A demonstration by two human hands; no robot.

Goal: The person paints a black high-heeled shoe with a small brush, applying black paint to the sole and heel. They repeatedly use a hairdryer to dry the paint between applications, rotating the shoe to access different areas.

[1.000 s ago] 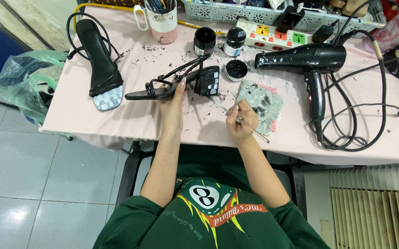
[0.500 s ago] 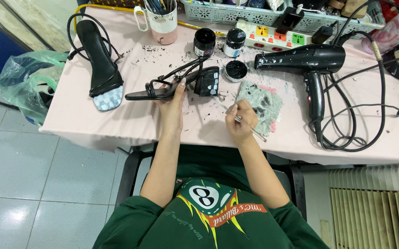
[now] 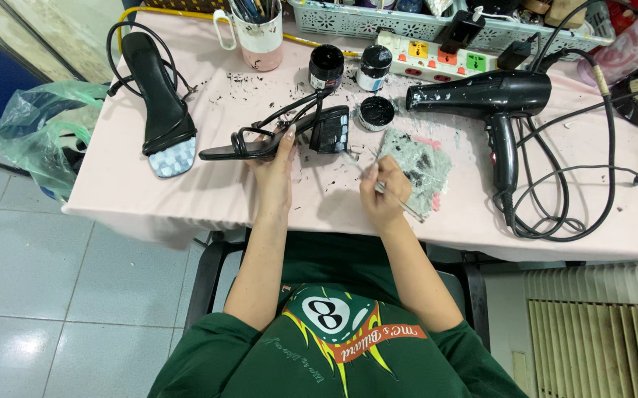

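Covering most of the view, a pink tabletop [image 3: 208,199] is seen from above, speckled with black flecks. A green plastic bag [image 3: 39,133] is hung off its left edge. A black hair dryer [image 3: 492,99] is laid at the right, its cord [image 3: 562,191] coiled beside it; a white power strip [image 3: 444,59] is set just behind it, against a pale green basket [image 3: 363,18].

A second black sandal [image 3: 158,103], checkered at the toe, is parked at far left, well apart from the work. A strappy black heeled sandal [image 3: 275,136] is laid on its side at centre, checkered block heel pointing right. It is held at the sole by the left hand [image 3: 275,166], fingers closed on it from the near side.

A paint-smeared rag [image 3: 416,163] is spread just right of the heel. The right hand [image 3: 381,195] is closed narrow round a thin brush [image 3: 378,184], tip aimed toward the heel; contact cannot be told.

A pink-and-white mug [image 3: 260,33] of brushes is stood at the back. Three small paint jars [image 3: 352,70] are grouped behind the heel, one of them open with black inside.
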